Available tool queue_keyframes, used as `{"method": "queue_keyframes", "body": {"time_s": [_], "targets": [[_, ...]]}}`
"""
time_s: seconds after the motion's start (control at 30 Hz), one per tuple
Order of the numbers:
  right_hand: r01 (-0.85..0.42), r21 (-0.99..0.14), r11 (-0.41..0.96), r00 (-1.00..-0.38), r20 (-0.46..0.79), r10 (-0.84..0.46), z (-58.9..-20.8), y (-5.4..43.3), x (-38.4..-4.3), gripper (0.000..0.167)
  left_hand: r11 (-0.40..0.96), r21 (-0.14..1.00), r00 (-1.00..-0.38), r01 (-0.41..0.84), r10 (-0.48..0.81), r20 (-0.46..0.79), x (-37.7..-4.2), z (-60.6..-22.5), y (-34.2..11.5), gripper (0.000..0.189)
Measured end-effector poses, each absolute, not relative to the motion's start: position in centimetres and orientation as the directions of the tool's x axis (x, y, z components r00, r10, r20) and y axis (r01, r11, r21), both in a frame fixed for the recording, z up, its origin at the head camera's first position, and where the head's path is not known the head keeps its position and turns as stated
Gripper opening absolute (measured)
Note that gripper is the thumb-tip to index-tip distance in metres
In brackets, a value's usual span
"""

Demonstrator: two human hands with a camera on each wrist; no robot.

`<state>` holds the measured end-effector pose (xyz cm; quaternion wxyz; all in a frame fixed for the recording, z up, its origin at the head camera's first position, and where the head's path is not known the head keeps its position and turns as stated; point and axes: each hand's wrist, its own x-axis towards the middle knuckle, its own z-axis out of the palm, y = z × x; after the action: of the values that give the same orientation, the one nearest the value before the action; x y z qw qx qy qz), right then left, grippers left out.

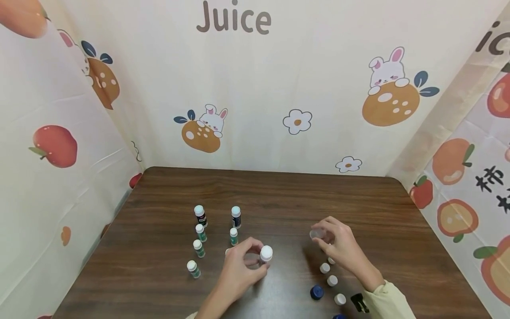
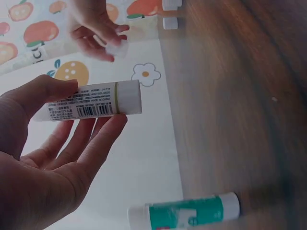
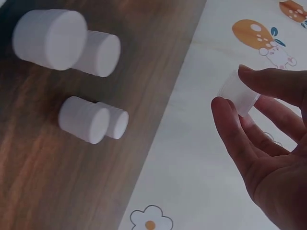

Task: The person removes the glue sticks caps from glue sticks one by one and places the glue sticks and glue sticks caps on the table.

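Observation:
My left hand (image 1: 239, 268) holds a white glue stick (image 2: 96, 103) between thumb and fingers, above the table. Its barcode label shows in the left wrist view, and a white end faces up in the head view. Farther right, my right hand (image 1: 340, 246) pinches a small translucent white cap (image 3: 240, 93) off the table. Left of my left hand several glue sticks with white tops stand upright, among them a green-labelled one (image 1: 233, 237) and a dark-labelled one (image 1: 236, 218). My left hand partly hides another one.
Below my right hand lie several white caps (image 1: 332, 280) and a dark blue cap (image 1: 316, 292). A black clip-like piece (image 1: 360, 303) is by the right sleeve, with another blue thing (image 1: 339, 317) cut off at the frame's bottom. A printed curtain (image 1: 255, 79) borders the wooden table (image 1: 295, 195).

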<state>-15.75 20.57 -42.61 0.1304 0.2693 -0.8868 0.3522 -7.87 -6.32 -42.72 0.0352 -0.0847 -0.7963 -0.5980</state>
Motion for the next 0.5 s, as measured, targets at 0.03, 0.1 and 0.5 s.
{"method": "queue_keyframes", "body": {"time_s": [0.03, 0.1, 0.5], "targets": [[-0.575, -0.546, 0.609, -0.816, 0.429, -0.387, -42.7, 20.6, -15.8, 0.030, 0.275, 0.947, -0.985, 0.168, 0.093, 0.148, -7.6, -42.7, -6.6, 0.030], [-0.593, -0.531, 0.606, -0.803, 0.451, -0.391, -43.0, 20.7, -15.8, 0.031, 0.284, 0.946, -0.986, 0.156, 0.094, 0.134, -7.1, -42.6, -7.0, 0.031], [-0.543, -0.538, 0.644, -0.839, 0.355, -0.411, -44.3, 21.0, -15.6, 0.029, 0.316, 0.945, -0.994, 0.088, 0.092, 0.061, -5.4, -43.0, -9.7, 0.029]]}}
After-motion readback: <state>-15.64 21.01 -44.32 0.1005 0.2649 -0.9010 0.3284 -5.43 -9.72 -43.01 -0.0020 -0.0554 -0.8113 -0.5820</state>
